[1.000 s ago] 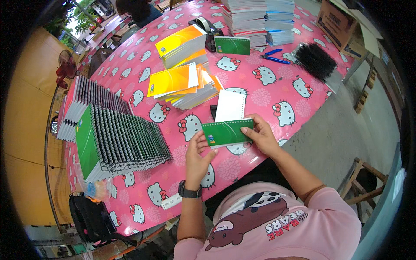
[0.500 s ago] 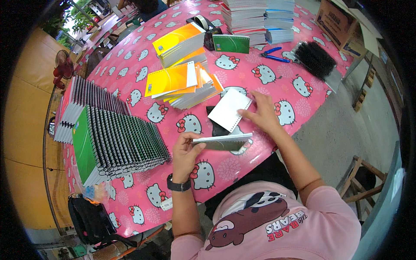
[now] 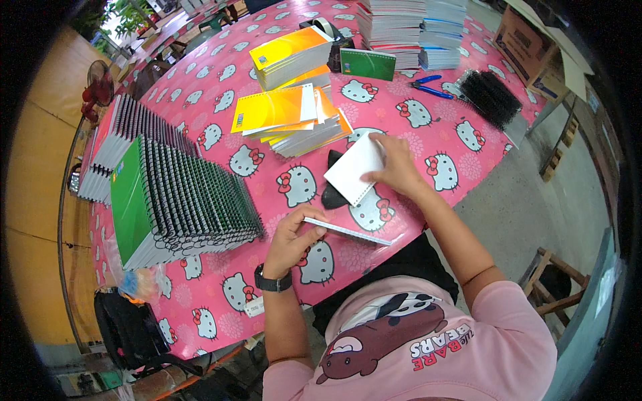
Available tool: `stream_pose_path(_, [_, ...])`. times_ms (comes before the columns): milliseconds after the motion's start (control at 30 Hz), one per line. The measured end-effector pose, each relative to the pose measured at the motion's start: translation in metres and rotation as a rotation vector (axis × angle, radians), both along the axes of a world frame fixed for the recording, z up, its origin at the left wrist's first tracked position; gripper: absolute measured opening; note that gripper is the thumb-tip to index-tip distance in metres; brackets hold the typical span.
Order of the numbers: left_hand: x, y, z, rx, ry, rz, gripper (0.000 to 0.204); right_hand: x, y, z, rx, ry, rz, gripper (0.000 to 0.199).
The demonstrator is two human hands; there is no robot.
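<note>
My left hand (image 3: pixel 291 242) pinches a thin block of punched pages (image 3: pixel 354 234) at its left end. The block is turned nearly edge-on, so its faces hardly show. My right hand (image 3: pixel 400 167) has its thumb and fingers closed on the right edge of a white punched page block (image 3: pixel 354 172), tilted over the table. A black object (image 3: pixel 334 196) lies partly hidden beneath that white block. Beyond my hands, yellow-orange punched covers and page blocks (image 3: pixel 274 110) lie in an uneven pile. To the left stand green spiral-bound notebooks (image 3: pixel 194 200) in a row.
Another yellow stack (image 3: pixel 291 53), a green notebook cover (image 3: pixel 368 65) and tall paper stacks (image 3: pixel 391 30) stand farther back. Blue-handled pliers (image 3: pixel 431 87), black binding coils (image 3: pixel 491 100) and a cardboard box (image 3: pixel 528 50) are at the right. A pink patterned tablecloth (image 3: pixel 354 260) covers the table.
The block in my left hand has swung more edge-on, its right end lower. My right fingers have closed farther over the white block's punched edge. The whole view has shifted slightly.
</note>
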State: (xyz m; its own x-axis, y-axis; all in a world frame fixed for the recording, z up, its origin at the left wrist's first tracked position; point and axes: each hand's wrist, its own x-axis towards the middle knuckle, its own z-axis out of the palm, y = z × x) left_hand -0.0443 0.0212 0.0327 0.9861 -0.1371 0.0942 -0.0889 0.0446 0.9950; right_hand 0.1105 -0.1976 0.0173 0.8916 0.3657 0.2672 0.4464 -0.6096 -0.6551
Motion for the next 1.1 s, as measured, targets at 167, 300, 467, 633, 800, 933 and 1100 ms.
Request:
stream_pose_path(167, [-0.003, 0.003, 0.004, -0.025, -0.057, -0.034, 0.013, 0.004, -0.022, 0.068, 0.627, 0.361, 0.289, 0.033])
stream_pose_path(300, [-0.003, 0.002, 0.003, 0.104, -0.194, 0.078, 0.016, -0.02, 0.003, 0.116, -0.091, -0.125, 0.649, 0.037])
stream_pose_path(467, [0.005, -0.022, 0.01, -0.211, -0.068, 0.276, 0.019, -0.043, 0.061, 0.074, 0.048, 0.297, 0.76, 0.039])
stream_pose_path(633, [0.004, -0.007, -0.009, 0.054, 0.099, 0.096, 0.025, -0.008, 0.048, 0.048, -0.099, 0.057, 0.699, 0.049])
stream_pose_path(800, [-0.003, -0.001, -0.007, -0.049, 0.18, 0.139, 0.02, -0.003, 0.038, 0.015, -0.179, -0.051, 0.799, 0.058])
stream_pose_path(933, [0.01, -0.009, -0.008, -0.231, 0.0, 0.327, 0.02, 0.018, -0.012, 0.009, -0.162, -0.191, 0.423, 0.055])
stream_pose_path(1100, [0.038, -0.021, -0.017, -0.156, 0.02, 0.454, 0.022, 0.001, -0.013, 0.023, 0.546, 0.187, 0.242, 0.035])
